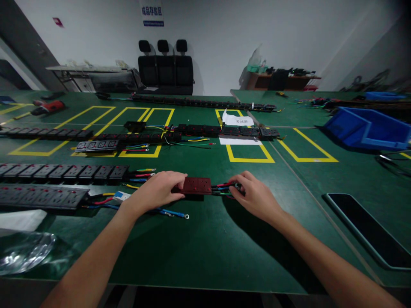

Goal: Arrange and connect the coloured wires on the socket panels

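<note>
A short dark red socket strip point(198, 185) is held just above the green table, level and facing up. My left hand point(160, 188) grips its left end between thumb and fingers, hiding that end. From the strip's right end runs a bundle of coloured wires point(220, 186), red, blue, green and black. The fingers of my right hand point(248, 190) are pinched around these wires near their ends. Below my left wrist, blue wires with a ring terminal point(186, 216) lie on the table. Long black socket strips point(48, 197) with loose leads rest to the left.
A phone point(369, 226) lies at the right, a blue bin point(369, 128) behind it. Clear plastic wrapping point(28, 252) is at the near left. Farther back are more black strips point(205, 102), a white paper sheet point(239, 119) and a red power drill point(48, 108). Yellow tape outlines mark the table.
</note>
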A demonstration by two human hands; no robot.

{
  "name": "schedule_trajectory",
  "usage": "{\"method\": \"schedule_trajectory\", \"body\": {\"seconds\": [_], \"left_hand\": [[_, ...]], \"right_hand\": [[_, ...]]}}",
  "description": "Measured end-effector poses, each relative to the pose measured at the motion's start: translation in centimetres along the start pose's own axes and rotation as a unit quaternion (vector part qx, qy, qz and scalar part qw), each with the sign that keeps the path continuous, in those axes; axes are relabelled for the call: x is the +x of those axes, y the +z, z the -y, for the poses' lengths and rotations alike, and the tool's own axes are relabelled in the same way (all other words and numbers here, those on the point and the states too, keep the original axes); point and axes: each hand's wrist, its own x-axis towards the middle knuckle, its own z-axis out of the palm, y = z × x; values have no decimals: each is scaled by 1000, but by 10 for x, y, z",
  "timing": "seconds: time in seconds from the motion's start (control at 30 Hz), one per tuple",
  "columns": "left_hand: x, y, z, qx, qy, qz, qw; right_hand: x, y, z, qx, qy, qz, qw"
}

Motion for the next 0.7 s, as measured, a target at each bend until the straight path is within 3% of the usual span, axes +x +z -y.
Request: {"method": "schedule_trajectory", "body": {"seconds": [0.53, 0.7], "left_hand": [[-1, 0, 4, 19, 42, -41, 998], [-2, -1, -1, 50, 27, -39, 998]], "right_hand": [[0, -1, 0, -1, 8, 15, 1000], [1, -1, 0, -2, 3, 9, 1000]]}}
